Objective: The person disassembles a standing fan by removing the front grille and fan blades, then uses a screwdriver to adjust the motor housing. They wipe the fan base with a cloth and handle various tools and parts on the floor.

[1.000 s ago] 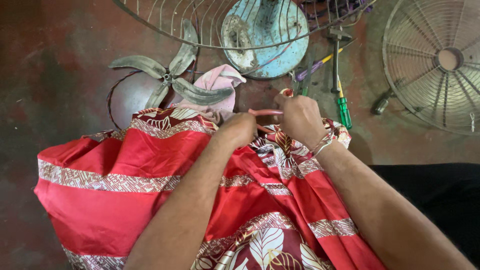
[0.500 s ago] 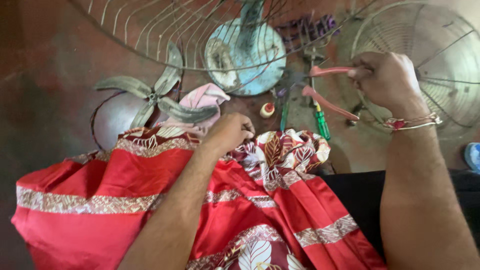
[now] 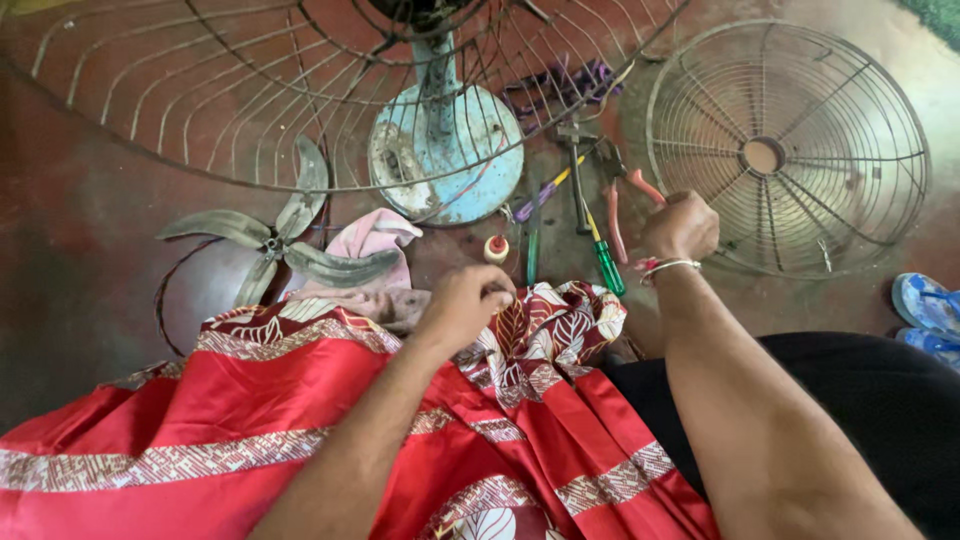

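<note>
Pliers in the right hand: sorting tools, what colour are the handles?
Pink-red handles on the pliers, head view.

A second ago both your hands were together over the bunched red patterned cloth [image 3: 540,340]. Your right hand [image 3: 680,225] then swung out to the right carrying the red-handled pliers [image 3: 625,195], and it has now dropped lower, onto the floor beside the green-handled screwdriver [image 3: 606,262], with the pliers reaching away among the tools. Your left hand [image 3: 462,305] has slid a little right along the cloth's far edge, fingers curled on it. Your head has tipped, so the round fan guard [image 3: 790,150] on the right shows whole.
</note>
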